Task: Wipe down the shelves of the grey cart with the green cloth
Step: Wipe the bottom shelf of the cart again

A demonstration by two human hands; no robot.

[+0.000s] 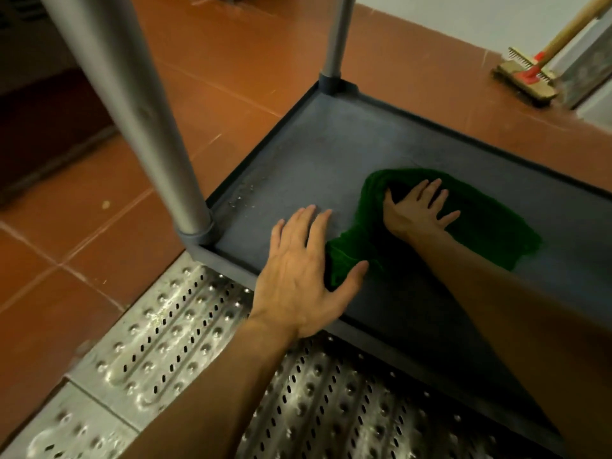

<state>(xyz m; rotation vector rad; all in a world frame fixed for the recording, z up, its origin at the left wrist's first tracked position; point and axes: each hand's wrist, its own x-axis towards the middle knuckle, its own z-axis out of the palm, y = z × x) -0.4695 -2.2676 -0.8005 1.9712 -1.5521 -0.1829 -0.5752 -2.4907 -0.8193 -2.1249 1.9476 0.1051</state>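
Terracotta floor tiles (109, 246) and a perforated metal drain grate (172, 329) surround the grey cart (331, 84), seen from the head view. Its lowest shelf (331, 154) is being wiped. The green cloth (480, 223) is spread on the shelf, right of centre. The right hand (417, 210) is laid flat on the cloth, fingers splayed; its grip is released, pressing rather than grasping. The left hand (304, 276) is also open, palm down at the near rim, thumb touching the cloth's trailing edge. Crumbs or droplets (245, 193) are visible along the left rim near the metal post (132, 111). Even pressure should be applied, and strokes should be carried into that corner and overlapped. A brush (523, 77) is seen on the floor beyond.
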